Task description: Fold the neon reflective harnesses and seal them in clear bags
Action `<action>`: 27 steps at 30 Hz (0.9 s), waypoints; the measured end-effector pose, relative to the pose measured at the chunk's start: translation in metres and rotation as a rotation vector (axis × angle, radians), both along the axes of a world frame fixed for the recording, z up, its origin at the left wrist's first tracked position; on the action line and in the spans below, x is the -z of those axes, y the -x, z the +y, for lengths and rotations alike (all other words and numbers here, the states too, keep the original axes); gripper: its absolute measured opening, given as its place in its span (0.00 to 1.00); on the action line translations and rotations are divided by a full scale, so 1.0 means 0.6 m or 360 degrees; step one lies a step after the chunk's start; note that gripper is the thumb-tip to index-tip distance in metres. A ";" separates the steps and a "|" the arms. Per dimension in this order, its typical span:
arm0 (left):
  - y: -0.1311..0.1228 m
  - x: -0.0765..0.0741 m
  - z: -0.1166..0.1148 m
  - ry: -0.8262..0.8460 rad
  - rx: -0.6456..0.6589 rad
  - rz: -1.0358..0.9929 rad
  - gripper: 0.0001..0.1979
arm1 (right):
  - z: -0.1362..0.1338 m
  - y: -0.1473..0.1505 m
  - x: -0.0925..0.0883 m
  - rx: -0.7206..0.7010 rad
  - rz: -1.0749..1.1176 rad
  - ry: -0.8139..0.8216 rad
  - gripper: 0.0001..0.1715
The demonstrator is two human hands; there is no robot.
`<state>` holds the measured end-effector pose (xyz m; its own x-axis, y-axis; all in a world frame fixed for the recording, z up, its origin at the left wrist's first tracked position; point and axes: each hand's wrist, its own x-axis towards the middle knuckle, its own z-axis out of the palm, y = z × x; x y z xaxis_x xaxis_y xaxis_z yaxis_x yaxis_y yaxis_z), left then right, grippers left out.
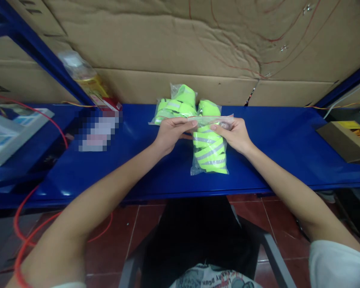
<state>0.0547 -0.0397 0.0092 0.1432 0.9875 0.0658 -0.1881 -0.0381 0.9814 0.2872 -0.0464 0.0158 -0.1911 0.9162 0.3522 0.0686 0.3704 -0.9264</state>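
A clear zip-lock bag (210, 154) hangs upright between my hands, packed with neon yellow-green straps that carry grey reflective stripes. My left hand (174, 133) pinches the left end of its top edge, thumb on the near side. At the right end of the same edge, my right hand (232, 134) grips the plastic, its thumb pressed just below the seal line. Behind it on the blue shelf, more bagged neon straps (180, 105) lie in a small heap. Another neon bundle (209, 108) sits right behind the held bag, partly hidden by it.
A plastic bottle (84, 76) stands at the back left, near a blurred-out patch (97, 134). White trays (15, 136) lie at far left beside a red hose (27, 228). An open cardboard box (345, 142) is at right. Cardboard (168, 44) lines the back of the blue shelf (273, 160).
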 end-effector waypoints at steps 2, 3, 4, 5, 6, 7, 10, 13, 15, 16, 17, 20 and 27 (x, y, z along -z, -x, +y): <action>0.001 0.003 0.003 -0.0040 -0.0003 -0.0001 0.20 | 0.001 0.000 0.000 -0.0015 0.0004 0.0003 0.23; 0.001 0.004 0.004 -0.0062 -0.0001 -0.0007 0.20 | 0.003 -0.001 0.000 -0.0012 0.0013 0.0024 0.23; 0.001 0.006 0.005 -0.0081 0.0003 -0.0018 0.20 | 0.004 -0.002 0.001 -0.0003 0.0027 0.0061 0.23; 0.000 0.007 0.005 -0.0097 0.0005 -0.0035 0.20 | 0.006 -0.002 0.002 0.0010 0.0042 0.0106 0.23; -0.002 0.008 0.005 -0.0111 0.0001 -0.0053 0.20 | 0.007 -0.003 0.003 0.0025 0.0053 0.0151 0.23; -0.004 0.009 0.003 -0.0128 -0.0014 -0.0067 0.20 | 0.008 -0.003 0.004 0.0039 0.0054 0.0187 0.22; -0.011 0.011 -0.002 -0.0193 -0.0098 -0.0045 0.21 | 0.008 -0.002 0.006 0.0076 0.0041 0.0252 0.18; -0.012 0.011 -0.004 -0.0219 -0.0155 -0.0010 0.19 | 0.005 0.003 0.008 0.0051 0.0117 0.0313 0.18; -0.009 0.011 -0.002 -0.0180 -0.0165 -0.0024 0.18 | 0.004 0.007 0.012 0.0021 0.0180 0.0338 0.20; -0.007 0.011 0.000 -0.0147 -0.0167 -0.0039 0.18 | 0.005 0.008 0.014 0.0024 0.0199 0.0334 0.20; -0.005 0.011 0.001 -0.0108 -0.0162 -0.0059 0.18 | 0.005 0.009 0.017 0.0044 0.0210 0.0322 0.21; -0.003 0.011 0.004 -0.0027 -0.0121 -0.0115 0.19 | 0.009 0.006 0.023 0.0117 0.0227 0.0310 0.22; -0.009 0.006 -0.003 -0.0037 -0.0127 -0.0107 0.18 | 0.010 -0.006 0.010 0.0008 0.0272 0.0512 0.24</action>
